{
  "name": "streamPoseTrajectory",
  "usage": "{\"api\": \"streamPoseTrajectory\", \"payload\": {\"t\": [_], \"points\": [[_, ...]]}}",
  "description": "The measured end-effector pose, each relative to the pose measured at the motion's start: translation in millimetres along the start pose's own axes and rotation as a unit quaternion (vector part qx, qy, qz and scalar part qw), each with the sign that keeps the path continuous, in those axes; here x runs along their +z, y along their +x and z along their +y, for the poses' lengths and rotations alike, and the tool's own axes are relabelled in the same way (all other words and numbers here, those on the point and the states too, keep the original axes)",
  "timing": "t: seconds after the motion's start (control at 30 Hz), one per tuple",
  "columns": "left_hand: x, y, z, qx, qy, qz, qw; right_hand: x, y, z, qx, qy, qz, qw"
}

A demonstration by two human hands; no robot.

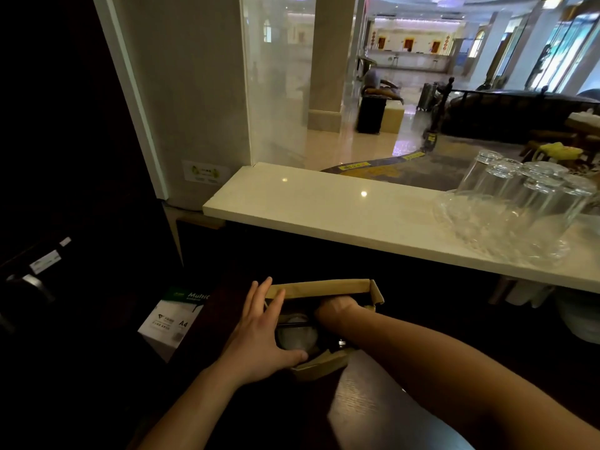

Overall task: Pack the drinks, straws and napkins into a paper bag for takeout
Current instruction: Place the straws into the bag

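A brown paper bag [319,287] stands open on the dark lower counter, just below the white marble ledge. My left hand [263,332] grips the bag's left rim, fingers over the far edge and thumb on the near edge. My right hand [336,308] is plunged into the bag past the wrist, so its fingers are hidden. Inside the bag a clear-lidded drink cup [297,336] shows between my hands, with a dark straw lying across its lid. No napkins are visible.
The white marble ledge [324,209] runs across above the bag. Several upturned drinking glasses [526,196] and a glass bowl stand on its right end. A box of A4 paper [172,316] sits left of the bag. A glass panel rises at the left.
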State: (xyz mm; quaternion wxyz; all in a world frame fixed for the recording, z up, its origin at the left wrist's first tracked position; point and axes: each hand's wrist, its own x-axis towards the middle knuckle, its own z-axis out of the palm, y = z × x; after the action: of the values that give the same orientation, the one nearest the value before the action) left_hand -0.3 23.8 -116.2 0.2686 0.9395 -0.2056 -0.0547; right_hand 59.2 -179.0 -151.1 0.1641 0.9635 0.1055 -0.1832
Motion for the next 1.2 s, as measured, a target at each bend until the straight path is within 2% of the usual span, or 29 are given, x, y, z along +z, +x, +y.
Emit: {"api": "streamPoseTrajectory", "payload": {"t": [0.2, 0.5, 0.67, 0.9, 1.03, 1.2], "points": [[-0.3, 1.7, -1.9, -0.002, 0.004, -0.002, 1.000, 0.4, -0.7, 1.8, 0.011, 0.081, 0.033, 0.996], [-2.0, 2.9, -0.6, -0.012, 0.004, -0.005, 1.000, -7.4, -15.2, 2.3, -0.008, 0.072, 0.048, 0.996], [-2.1, 2.0, -0.1, -0.012, 0.011, -0.008, 1.000, -5.7, -22.9, 6.0, -0.002, 0.141, 0.061, 0.988], [-4.9, 1.4, -0.1, -0.014, 0.017, -0.012, 1.000, -7.9, -26.7, 8.2, 0.007, 0.297, 0.063, 0.953], [-5.1, 2.0, 2.5, -0.015, 0.015, -0.010, 1.000, -15.9, -38.4, 7.3, -0.048, 0.357, 0.038, 0.932], [-6.0, 2.3, 4.3, -0.014, 0.013, -0.013, 1.000, -33.4, -70.8, 12.5, -0.098, 0.410, 0.082, 0.903]]}}
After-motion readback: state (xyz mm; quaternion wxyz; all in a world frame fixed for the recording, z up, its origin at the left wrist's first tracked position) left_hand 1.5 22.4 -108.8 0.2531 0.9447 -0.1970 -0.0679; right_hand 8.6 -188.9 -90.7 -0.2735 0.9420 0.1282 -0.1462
